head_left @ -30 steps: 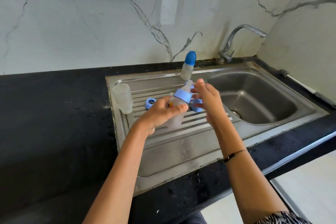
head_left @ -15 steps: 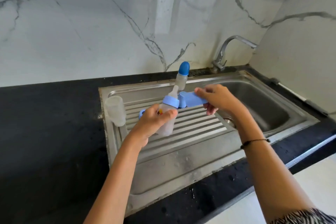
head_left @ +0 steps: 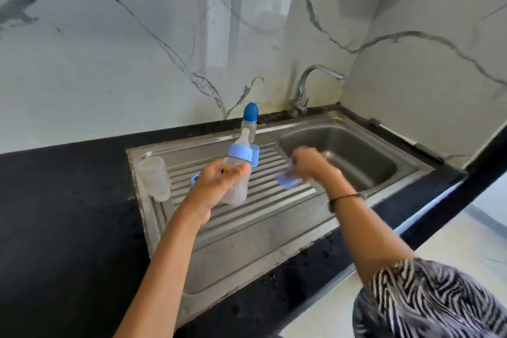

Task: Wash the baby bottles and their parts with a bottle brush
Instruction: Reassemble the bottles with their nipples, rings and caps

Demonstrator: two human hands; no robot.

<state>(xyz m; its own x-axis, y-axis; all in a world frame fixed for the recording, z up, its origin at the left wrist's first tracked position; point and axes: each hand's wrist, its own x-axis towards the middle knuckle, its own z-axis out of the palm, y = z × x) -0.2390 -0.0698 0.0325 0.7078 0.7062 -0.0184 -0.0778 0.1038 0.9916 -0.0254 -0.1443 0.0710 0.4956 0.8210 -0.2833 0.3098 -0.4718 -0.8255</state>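
My left hand [head_left: 216, 184] grips a cloudy baby bottle [head_left: 236, 186] with a light blue collar and a clear nipple, tilted above the ribbed drainboard [head_left: 247, 228]. My right hand [head_left: 310, 167], blurred by motion, holds a blurred blue cap [head_left: 286, 181] low over the drainboard, right of the bottle. Another blue piece [head_left: 255, 155] stands just behind the held bottle. A small blue ring [head_left: 194, 179] lies left of my left hand. A second bottle with a dark blue cap [head_left: 249, 121] stands at the sink's back edge. A clear bottle body [head_left: 155, 178] stands at the drainboard's left edge.
The steel sink basin [head_left: 356, 162] lies to the right, under a chrome tap [head_left: 304, 88] in the corner. Black countertop [head_left: 68, 214] surrounds the sink. Marble walls rise behind and to the right. The counter's front edge drops to a pale floor at lower right.
My right hand has pulled the blue cap away from the bottle and swung it down and to the right. The left hand keeps the bottle. The camera has tilted upward.
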